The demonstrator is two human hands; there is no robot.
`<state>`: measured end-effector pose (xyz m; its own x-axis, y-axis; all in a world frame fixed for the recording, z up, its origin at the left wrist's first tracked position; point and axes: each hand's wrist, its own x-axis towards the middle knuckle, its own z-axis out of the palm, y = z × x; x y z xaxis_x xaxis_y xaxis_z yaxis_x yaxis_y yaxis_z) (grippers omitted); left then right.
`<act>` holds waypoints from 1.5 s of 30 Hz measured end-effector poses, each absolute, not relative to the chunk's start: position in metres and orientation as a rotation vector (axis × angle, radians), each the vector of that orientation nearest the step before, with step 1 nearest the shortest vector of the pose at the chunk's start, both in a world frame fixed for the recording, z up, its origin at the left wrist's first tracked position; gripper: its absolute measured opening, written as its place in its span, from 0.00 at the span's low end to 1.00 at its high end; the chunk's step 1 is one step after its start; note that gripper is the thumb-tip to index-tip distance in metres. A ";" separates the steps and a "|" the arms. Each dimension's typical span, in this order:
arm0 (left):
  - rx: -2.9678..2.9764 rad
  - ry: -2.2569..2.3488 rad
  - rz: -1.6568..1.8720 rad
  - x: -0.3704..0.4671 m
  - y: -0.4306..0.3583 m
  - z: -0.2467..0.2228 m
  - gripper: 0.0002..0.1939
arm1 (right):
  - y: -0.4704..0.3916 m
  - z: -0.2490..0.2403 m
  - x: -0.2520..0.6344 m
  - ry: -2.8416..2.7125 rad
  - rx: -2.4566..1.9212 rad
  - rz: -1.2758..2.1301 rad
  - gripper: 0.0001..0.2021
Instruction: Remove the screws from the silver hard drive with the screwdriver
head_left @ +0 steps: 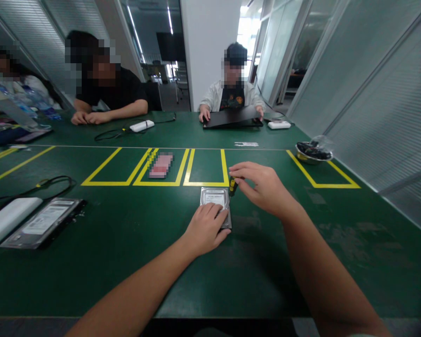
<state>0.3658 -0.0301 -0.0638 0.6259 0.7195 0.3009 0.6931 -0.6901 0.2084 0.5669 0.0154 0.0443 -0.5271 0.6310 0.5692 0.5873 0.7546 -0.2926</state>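
Note:
A silver hard drive (213, 195) with a white label lies flat on the green table in front of me. My left hand (207, 225) holds it down, fingers bent over its top and thumb by the near right corner; part of the drive is hidden under them. Above the drive's right edge, my right hand (263, 186) pinches the top of a small screwdriver (233, 186) with a black and yellow handle. The screwdriver stands nearly upright, its tip at the drive's right side. Whether the tip sits in a screw is too small to tell.
Another hard drive (44, 223) lies at left beside a white power bank-like block (10, 220) and a black cable. Yellow tape outlines (206, 184) cross the table, one around a blurred pink item (161, 165). A metal bowl (314, 159) holds dark things. Across sit people, one holding a black panel (231, 118).

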 end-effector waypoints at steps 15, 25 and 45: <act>2.768 1.213 0.549 0.366 -0.030 -0.063 0.23 | 0.014 0.042 0.560 -2.275 -0.980 0.007 0.08; 2.776 1.218 0.517 0.366 -0.030 -0.063 0.23 | 0.012 0.047 0.559 -2.277 -1.145 -0.019 0.07; 2.783 1.217 0.522 0.365 -0.031 -0.064 0.23 | 0.014 0.045 0.564 -2.296 -1.001 0.059 0.09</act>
<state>0.3652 -0.0306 -0.0639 0.6314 0.7225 0.2818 0.7023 -0.6868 0.1873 0.5640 0.0140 0.0451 -0.5162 0.6746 0.5276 0.6464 0.7110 -0.2767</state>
